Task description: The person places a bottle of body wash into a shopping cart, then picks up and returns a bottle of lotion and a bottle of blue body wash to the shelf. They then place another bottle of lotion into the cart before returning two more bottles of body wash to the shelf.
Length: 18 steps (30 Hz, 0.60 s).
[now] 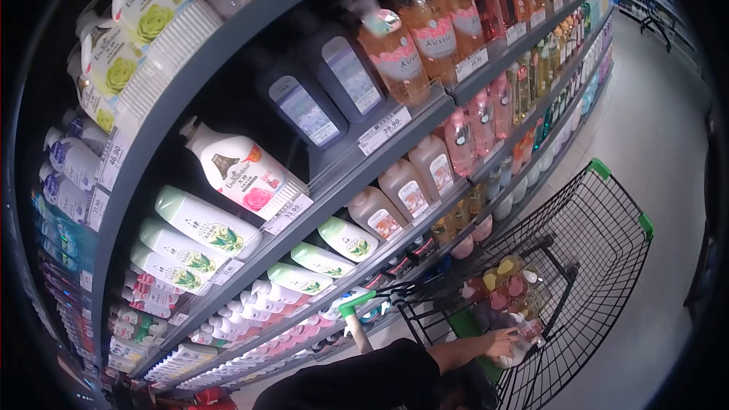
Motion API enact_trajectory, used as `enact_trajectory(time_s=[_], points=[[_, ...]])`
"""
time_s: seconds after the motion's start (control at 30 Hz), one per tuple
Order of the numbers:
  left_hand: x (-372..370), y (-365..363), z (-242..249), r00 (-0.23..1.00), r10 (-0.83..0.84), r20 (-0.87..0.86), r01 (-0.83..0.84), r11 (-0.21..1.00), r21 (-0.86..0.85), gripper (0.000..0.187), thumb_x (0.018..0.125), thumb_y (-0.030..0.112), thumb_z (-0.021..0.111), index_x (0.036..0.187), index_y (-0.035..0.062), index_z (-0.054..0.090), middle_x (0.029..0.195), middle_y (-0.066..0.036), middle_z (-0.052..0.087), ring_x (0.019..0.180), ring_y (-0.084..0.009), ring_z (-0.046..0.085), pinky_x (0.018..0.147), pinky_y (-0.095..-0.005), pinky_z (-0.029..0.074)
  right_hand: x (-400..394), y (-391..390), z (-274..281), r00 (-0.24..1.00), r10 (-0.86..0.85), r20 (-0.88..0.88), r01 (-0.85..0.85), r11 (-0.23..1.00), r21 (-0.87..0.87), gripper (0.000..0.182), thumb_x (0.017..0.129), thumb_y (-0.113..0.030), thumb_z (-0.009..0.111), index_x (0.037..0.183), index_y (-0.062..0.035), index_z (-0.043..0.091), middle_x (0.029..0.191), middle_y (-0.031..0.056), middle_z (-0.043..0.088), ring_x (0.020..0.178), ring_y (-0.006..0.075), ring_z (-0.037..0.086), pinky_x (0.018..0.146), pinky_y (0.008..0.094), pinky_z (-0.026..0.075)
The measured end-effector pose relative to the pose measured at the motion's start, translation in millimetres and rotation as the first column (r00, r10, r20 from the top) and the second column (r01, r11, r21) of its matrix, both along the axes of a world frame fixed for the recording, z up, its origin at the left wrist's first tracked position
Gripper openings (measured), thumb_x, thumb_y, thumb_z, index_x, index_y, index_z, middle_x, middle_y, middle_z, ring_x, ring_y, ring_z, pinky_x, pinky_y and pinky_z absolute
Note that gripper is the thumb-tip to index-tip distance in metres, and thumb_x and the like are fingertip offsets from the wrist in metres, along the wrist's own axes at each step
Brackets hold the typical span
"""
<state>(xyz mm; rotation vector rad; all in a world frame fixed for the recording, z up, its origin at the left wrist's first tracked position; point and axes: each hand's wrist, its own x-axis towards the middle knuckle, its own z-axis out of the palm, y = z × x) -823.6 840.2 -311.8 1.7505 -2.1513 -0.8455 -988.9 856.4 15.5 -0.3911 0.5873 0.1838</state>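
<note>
My left hand [351,322] is at the green handle [357,302] of a black wire shopping cart [607,258], small in view, with its fingers wrapped round the bar. Inside the cart, my right hand [501,343] reaches down with its fingers closed over a pale bottle [513,355]. A clear bottle with a pinkish label [530,328] lies right by those fingertips. Several bottles with yellow and pink tops [510,282] stand together farther into the cart.
Curved grey shelves of toiletries run along the left: white pump bottles [235,167], purple bottles [304,110], amber pump bottles [393,53] and green-capped white bottles [205,220]. Price tags [383,130] line the edges. The aisle floor [645,106] stretches away on the right.
</note>
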Motion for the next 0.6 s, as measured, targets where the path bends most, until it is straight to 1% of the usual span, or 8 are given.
enact_trajectory(time_s=[0.1, 0.13, 0.2, 0.3, 0.4, 0.47, 0.5, 0.6], points=[[-2.0, 0.2, 2.0, 0.984, -0.058, 0.168, 0.073, 0.994, -0.082, 0.059, 0.064, 0.042, 0.073, 0.121, 0.0298, 0.062, 0.136, -0.008, 0.05, 0.138, -0.0313, 0.031, 0.116, -0.0595, 0.007, 4.4, 3.2, -1.5, 0.995, 0.012, 0.099, -0.009, 0.999, -0.036, 0.017, 0.093, -0.017, 0.058, 0.102, -0.0053, 0.05, 0.074, 0.005, 0.049, 0.061, 0.0148, 0.046, 0.057, 0.0303, 0.042], [-1.6, 4.0, 6.0, 0.987, 0.023, 0.157, 0.035, 0.933, -0.359, 0.042, 0.056, 0.034, 0.073, 0.098, 0.0295, 0.072, 0.134, -0.009, 0.05, 0.134, -0.0258, 0.036, 0.112, -0.0568, 0.018, 5.1, 4.3, -1.9, 0.991, 0.026, 0.132, -0.021, 0.999, -0.046, 0.017, 0.093, -0.017, 0.058, 0.102, -0.0053, 0.05, 0.075, 0.0049, 0.049, 0.061, 0.0148, 0.046, 0.057, 0.0304, 0.042], [5.8, -0.9, 18.5, 0.983, 0.057, 0.176, 0.039, 0.868, -0.496, 0.034, 0.057, 0.035, 0.072, 0.09, 0.0245, 0.072, 0.121, -0.009, 0.056, 0.124, -0.0261, 0.045, 0.105, -0.0521, 0.029, 6.2, 6.7, -2.7, 0.98, 0.056, 0.193, -0.045, 0.997, -0.061, 0.017, 0.094, -0.017, 0.058, 0.103, -0.0054, 0.05, 0.075, 0.0048, 0.05, 0.062, 0.0149, 0.046, 0.057, 0.0304, 0.042], [41.6, 2.3, 46.3, 0.963, 0.241, 0.119, -0.164, 0.878, -0.45, 0.027, 0.061, 0.034, 0.07, 0.084, 0.0192, 0.07, 0.106, -0.007, 0.059, 0.11, -0.024, 0.051, 0.094, -0.0456, 0.037, 7.0, 11.3, -4.8, 0.953, 0.09, 0.29, -0.063, 0.993, -0.102, 0.017, 0.094, -0.017, 0.057, 0.105, -0.0056, 0.05, 0.075, 0.0047, 0.05, 0.063, 0.0149, 0.047, 0.058, 0.0305, 0.042], [102.9, 30.7, 138.4, 0.902, 0.432, 0.019, -0.352, 0.759, -0.548, 0.017, 0.068, 0.021, 0.065, 0.082, 0.0112, 0.067, 0.094, -0.004, 0.057, 0.104, -0.0236, 0.052, 0.087, -0.0392, 0.041, 6.3, 17.1, -7.5, 0.918, 0.129, 0.375, -0.078, 0.986, -0.149, 0.017, 0.095, -0.017, 0.056, 0.106, -0.0058, 0.049, 0.076, 0.0046, 0.05, 0.064, 0.0149, 0.047, 0.058, 0.0306, 0.042], [144.5, 58.5, 229.7, 0.839, 0.54, 0.059, -0.455, 0.757, -0.469, 0.018, 0.072, 0.015, 0.064, 0.087, 0.0069, 0.066, 0.101, -0.007, 0.058, 0.109, -0.0257, 0.05, 0.091, -0.0409, 0.043, 3.1, 23.0, -12.2, 0.898, 0.145, 0.414, -0.081, 0.982, -0.168, 0.018, 0.095, -0.017, 0.056, 0.107, -0.0059, 0.049, 0.076, 0.0046, 0.05, 0.064, 0.0149, 0.047, 0.058, 0.0307, 0.042], [160.4, 78.3, 276.7, 0.802, 0.585, 0.119, -0.456, 0.729, -0.511, 0.023, 0.077, 0.012, 0.061, 0.098, 0.0051, 0.065, 0.113, -0.013, 0.057, 0.115, -0.0295, 0.049, 0.097, -0.0411, 0.042, 2.3, 25.6, -19.5, 0.924, 0.181, 0.337, -0.135, 0.979, -0.155, 0.016, 0.096, -0.015, 0.055, 0.108, -0.0064, 0.049, 0.077, 0.0043, 0.05, 0.065, 0.0149, 0.048, 0.058, 0.0312, 0.042], [195.9, 138.7, 402.5, 0.715, 0.695, 0.072, -0.407, 0.498, -0.766, 0.023, 0.078, 0.009, 0.064, 0.099, 0.0017, 0.064, 0.11, -0.014, 0.057, 0.11, -0.0323, 0.052, 0.095, -0.0415, 0.045, -2.3, 33.1, -59.2, 0.934, 0.222, 0.279, -0.201, 0.974, -0.103, 0.021, 0.098, -0.014, 0.053, 0.116, -0.005, 0.052, 0.083, 0.0042, 0.053, 0.068, 0.0149, 0.05, 0.059, 0.0308, 0.042]])
